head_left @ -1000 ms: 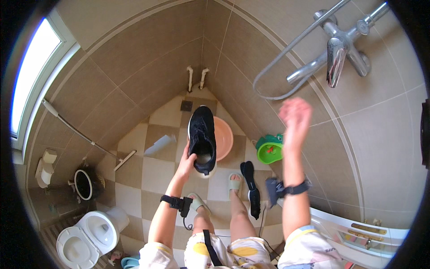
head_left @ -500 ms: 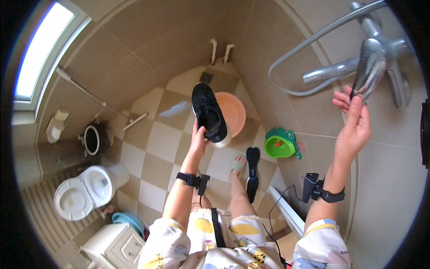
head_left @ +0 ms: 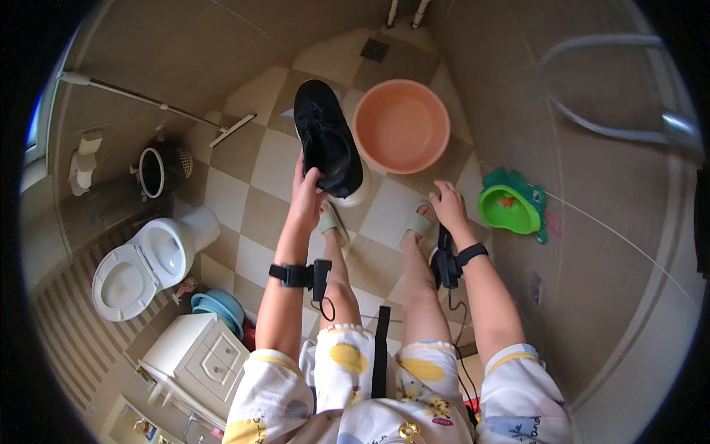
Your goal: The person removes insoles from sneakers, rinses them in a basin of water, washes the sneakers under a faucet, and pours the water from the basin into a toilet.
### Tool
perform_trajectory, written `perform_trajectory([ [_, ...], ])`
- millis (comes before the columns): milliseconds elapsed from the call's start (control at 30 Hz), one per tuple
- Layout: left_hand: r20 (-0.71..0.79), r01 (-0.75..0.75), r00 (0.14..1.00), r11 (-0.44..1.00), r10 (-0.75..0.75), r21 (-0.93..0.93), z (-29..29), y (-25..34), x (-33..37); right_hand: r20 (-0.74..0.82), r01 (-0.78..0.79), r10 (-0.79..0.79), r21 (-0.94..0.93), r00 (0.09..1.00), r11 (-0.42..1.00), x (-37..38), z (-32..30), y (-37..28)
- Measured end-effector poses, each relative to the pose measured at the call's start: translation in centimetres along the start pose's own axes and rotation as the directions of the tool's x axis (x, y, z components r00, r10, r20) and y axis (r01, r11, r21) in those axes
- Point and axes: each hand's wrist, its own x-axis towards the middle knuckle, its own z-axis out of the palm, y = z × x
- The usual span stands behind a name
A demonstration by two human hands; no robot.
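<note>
A black shoe (head_left: 323, 140) with a pale sole is gripped at its heel end by my left hand (head_left: 303, 201), thumb over the collar, held up above the tiled floor. Just right of the shoe stands an orange plastic basin (head_left: 401, 126) on the floor. My right hand (head_left: 450, 206) hangs below the basin's near rim, fingers apart and holding nothing that I can see. Partly hidden under that hand and wrist, the black insoles (head_left: 444, 240) lie on the floor beside my right foot.
A green child's urinal (head_left: 510, 206) is on the right wall, with a shower hose (head_left: 606, 133) beyond. To the left are a squeegee (head_left: 235, 130), a waste bin (head_left: 154, 172), an open toilet (head_left: 164, 251) and a white cabinet (head_left: 200, 355). A floor drain (head_left: 375, 49) lies behind the basin.
My right hand has left the tap lever and dropped to near the basin. My left hand still holds the shoe, and the view has tipped down, showing the whole basin.
</note>
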Motion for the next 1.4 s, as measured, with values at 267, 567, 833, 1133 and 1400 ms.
perform_trajectory([
  [267,-0.017,-0.061,0.998,0.996,0.06,-0.071,-4.9,-4.4,3.7,0.259,-0.358,0.35,-0.018,0.9,0.934,6.5,14.4,7.1],
  [567,-0.229,-0.003,0.973,0.994,0.028,0.111,-10.4,-5.4,2.9,0.291,-0.245,0.335,-0.304,0.896,0.92,10.5,22.0,10.6],
  [833,-0.247,-0.009,0.969,0.999,0.02,0.045,-15.8,-6.7,2.8,0.246,-0.136,0.224,-0.329,0.943,0.934,9.8,21.8,10.7],
  [1133,-0.203,0.078,0.974,0.99,-0.101,-0.116,-12.3,-5.3,2.6,0.201,-0.202,0.295,-0.385,0.934,0.9,7.2,21.4,14.4],
  [1400,-0.076,-0.024,0.996,0.979,0.041,0.203,-9.2,-5.1,2.0,-0.013,-0.249,0.249,-0.084,0.968,0.965,5.2,15.2,12.2],
])
